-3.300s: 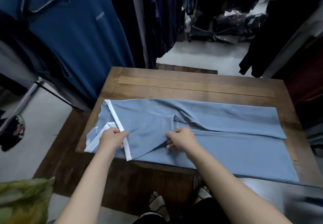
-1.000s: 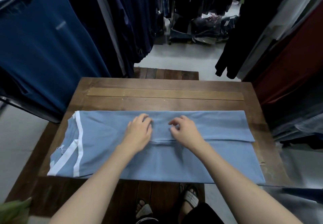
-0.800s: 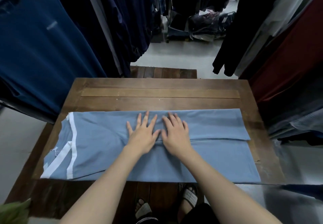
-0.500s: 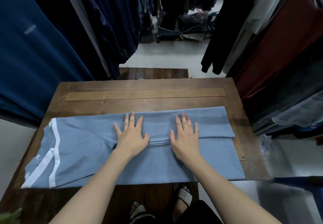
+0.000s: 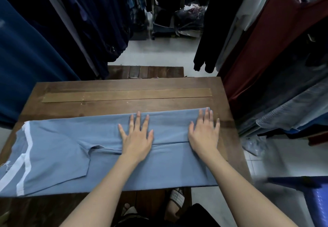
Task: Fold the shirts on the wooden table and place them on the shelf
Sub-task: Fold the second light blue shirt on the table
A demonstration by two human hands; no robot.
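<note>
A light blue shirt (image 5: 67, 148) with white trim at its left end lies lengthwise on the wooden table (image 5: 124, 102), folded into a long strip. My left hand (image 5: 137, 138) rests flat on the middle of the shirt, fingers spread, over the fold seam. My right hand (image 5: 204, 134) lies flat with fingers spread near the shirt's right end, close to the table's right edge. Neither hand grips anything. No shelf is visible.
Dark and blue garments (image 5: 35, 49) hang close on the left, red, black and grey ones (image 5: 266, 49) on the right. A lighter wood strip (image 5: 124, 94) runs across the far tabletop. Bagged clothes (image 5: 186, 21) sit on the floor beyond. A blue object (image 5: 316, 200) is at lower right.
My hands went from pinching the fold to pressing flat. My right hand slid right along the shirt toward its end, while the left stayed near the middle. The view shifted right.
</note>
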